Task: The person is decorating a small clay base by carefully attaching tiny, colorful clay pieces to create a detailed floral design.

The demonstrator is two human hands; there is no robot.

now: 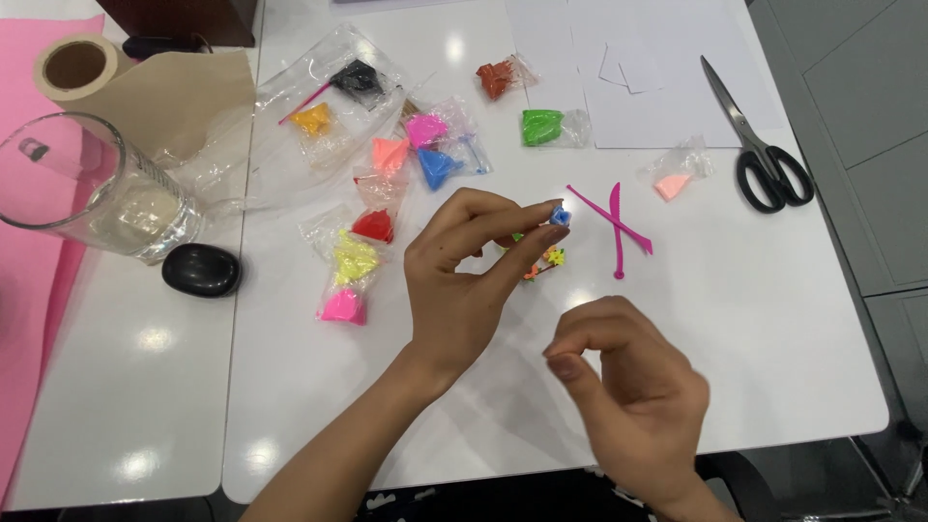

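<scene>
Right hand [628, 387] is curling shut on nothing; left hand [474, 271] is pinching a small blue clay piece [560, 215] at 12 o'clock, so keep pressure gentle.

Bright, even light falls from overhead, leaving round white glare spots across the glossy white desk [754, 290], most plainly near its front left corner and beside the clear plastic bags [338, 106] toward the far edge. Shadows are faint and soft, only a pale smudge under the left hand [464, 280] and the right hand [628, 396]. The right hand is slightly smeared by motion blur while the rest stays fairly sharp, and the desk's edges splay outward with wide-angle distortion toward the corners.
</scene>
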